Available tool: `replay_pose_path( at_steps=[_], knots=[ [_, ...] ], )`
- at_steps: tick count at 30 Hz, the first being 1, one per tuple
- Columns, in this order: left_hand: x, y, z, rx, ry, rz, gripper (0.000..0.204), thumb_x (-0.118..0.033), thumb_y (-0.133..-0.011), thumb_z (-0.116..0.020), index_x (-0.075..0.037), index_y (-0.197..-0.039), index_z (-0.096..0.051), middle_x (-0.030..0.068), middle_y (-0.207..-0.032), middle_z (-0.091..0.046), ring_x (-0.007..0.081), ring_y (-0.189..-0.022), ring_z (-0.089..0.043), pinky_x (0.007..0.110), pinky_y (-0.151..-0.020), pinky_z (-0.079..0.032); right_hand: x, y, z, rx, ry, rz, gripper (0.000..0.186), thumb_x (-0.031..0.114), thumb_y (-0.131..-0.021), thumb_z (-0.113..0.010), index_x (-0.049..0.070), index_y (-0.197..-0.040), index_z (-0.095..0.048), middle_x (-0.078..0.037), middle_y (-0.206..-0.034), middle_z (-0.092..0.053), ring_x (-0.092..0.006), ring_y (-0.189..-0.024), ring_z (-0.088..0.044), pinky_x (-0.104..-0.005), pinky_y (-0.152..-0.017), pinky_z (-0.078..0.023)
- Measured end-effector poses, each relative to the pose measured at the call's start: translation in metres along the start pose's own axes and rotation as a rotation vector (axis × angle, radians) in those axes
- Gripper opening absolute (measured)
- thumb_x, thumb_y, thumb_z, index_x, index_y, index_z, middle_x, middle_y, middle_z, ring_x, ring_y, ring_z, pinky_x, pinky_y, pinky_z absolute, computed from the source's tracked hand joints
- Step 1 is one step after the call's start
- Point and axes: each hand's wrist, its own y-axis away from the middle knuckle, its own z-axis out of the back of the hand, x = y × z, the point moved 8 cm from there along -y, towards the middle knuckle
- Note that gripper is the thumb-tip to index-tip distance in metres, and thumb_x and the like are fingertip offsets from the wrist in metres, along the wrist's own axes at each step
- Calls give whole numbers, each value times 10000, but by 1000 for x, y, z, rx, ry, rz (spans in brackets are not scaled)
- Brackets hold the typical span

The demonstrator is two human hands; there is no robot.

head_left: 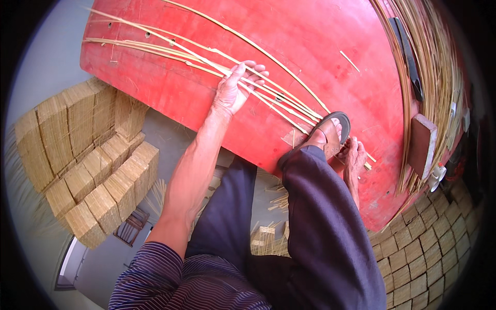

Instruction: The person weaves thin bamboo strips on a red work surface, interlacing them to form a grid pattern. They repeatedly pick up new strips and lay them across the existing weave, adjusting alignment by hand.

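Observation:
Several pale split strips (163, 49) run diagonally over a red board (336, 31). My left hand (235, 85) has its fingers curled loosely round the strips near their middle. My sandalled right foot (330, 132) rests on their right-hand ends. Just right of the sandal, my right hand (351, 155) has its fingers closed, low by short strip ends (369, 163) that stick out beyond it; what exactly it grips is partly hidden. A single longer curved strip (268, 57) lies apart, above the held ones.
Long brown strips (423, 51), a dark flat tool (405, 57), a reddish rectangular block (421, 144) and a small white object (436, 175) are at the board's right. Straw-coloured bundled blocks (103, 196) are stacked at left; more blocks (423, 248) lie at lower right.

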Motion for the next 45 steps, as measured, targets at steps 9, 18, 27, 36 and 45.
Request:
replay_pose_path(
  at_steps=[9, 18, 27, 36, 45],
  knots=[
    [7, -4, 18, -51, -39, -52, 237, -233, -1015, -578, -29, -1133, -602, 172, -1120, -679, 320, -1075, -670, 405, -866, -594, 9, 4, -1, -135, 284, 64, 504, 433, -961, -622, 17, -681, -562, -110, -593, -615, -176, -557, -599, -379, -555, -474],
    [13, -10, 20, -116, -66, -31, 230, -250, -1016, -574, -44, -1119, -572, 171, -1107, -680, 313, -1049, -680, 395, -836, -599, 35, 14, -1, -148, 550, 275, 521, 462, -958, -575, -2, -725, -604, -151, -635, -641, -277, -633, -651, -439, -641, -484],
    [11, -10, 20, -100, -65, -63, 212, -242, -1024, -559, -52, -1117, -566, 177, -1119, -676, 318, -1045, -682, 401, -844, -596, 48, 29, 0, -122, 331, 41, 500, 416, -955, -594, -17, -708, -572, -173, -558, -595, -281, -539, -631, -443, -591, -475],
    [13, -6, 23, -121, -49, -65, 228, -248, -1025, -558, -39, -1116, -572, 177, -1109, -676, 309, -1027, -687, 395, -853, -590, 43, 21, -2, -109, 511, 203, 487, 407, -948, -574, -44, -766, -597, -192, -612, -613, -287, -577, -630, -431, -594, -474],
    [-18, 16, 8, -152, -25, -182, 226, -190, -1001, -587, -33, -1163, -603, 161, -1123, -686, 309, -1077, -670, 416, -954, -544, 103, -67, 10, -63, 667, 451, 198, 162, -884, -633, -13, -797, -600, -219, -666, -629, -266, -543, -620, -405, -537, -485]
  ],
)
